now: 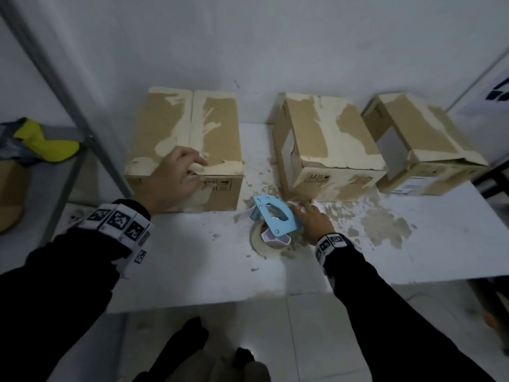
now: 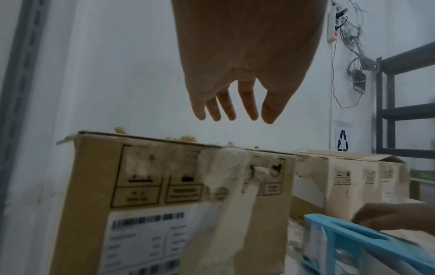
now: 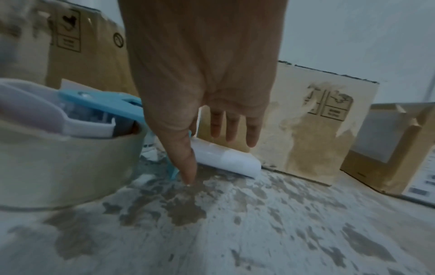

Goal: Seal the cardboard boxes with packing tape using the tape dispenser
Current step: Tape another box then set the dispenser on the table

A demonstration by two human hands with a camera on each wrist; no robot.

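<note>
Pickup step: right hand [image 1: 312, 220] loose-fingered, empty, beside tape dispenser [image 1: 276, 219]; left hand [image 1: 176, 179] relaxed over left box [image 1: 187, 150]; next, closing round handle.

White worktop [image 1: 192, 271] with brown flaky stains; yellow item, maybe cloth [image 1: 45, 143], on left shelf [image 1: 59, 186]; wall cables [image 2: 353, 61]; recycling sign [image 2: 342, 140].

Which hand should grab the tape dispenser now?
Right. The right hand is open beside the tape dispenser on the table; the left hand rests at the left box.
</note>
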